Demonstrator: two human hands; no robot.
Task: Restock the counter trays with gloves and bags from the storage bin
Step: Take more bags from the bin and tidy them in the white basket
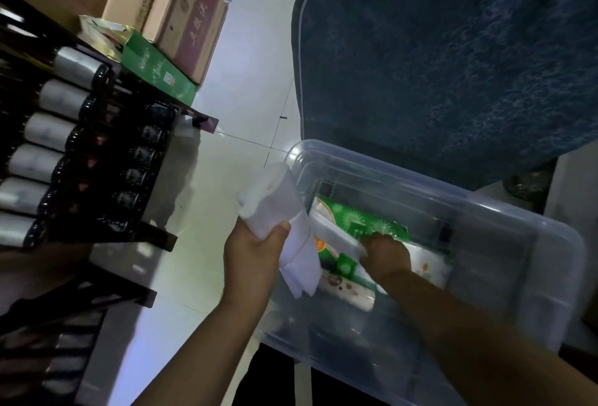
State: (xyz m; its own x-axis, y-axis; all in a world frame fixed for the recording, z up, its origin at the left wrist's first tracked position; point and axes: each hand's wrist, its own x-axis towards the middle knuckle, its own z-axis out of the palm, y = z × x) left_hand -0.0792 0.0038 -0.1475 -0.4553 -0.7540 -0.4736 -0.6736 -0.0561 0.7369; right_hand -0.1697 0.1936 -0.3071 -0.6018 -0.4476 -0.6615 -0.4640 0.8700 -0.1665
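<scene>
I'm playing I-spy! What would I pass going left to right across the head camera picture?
A rack of dark glass bottles → green cardboard box → left hand gripping a white folded plastic bundle → right hand → right wall of the clear plastic storage bin.

One clear storage bin sits near right, holding one green pack. There is one white bundle. Six foil-capped bottles lie left. Two cardboard boxes and one green box stand far left, and one blue chair far right.
</scene>
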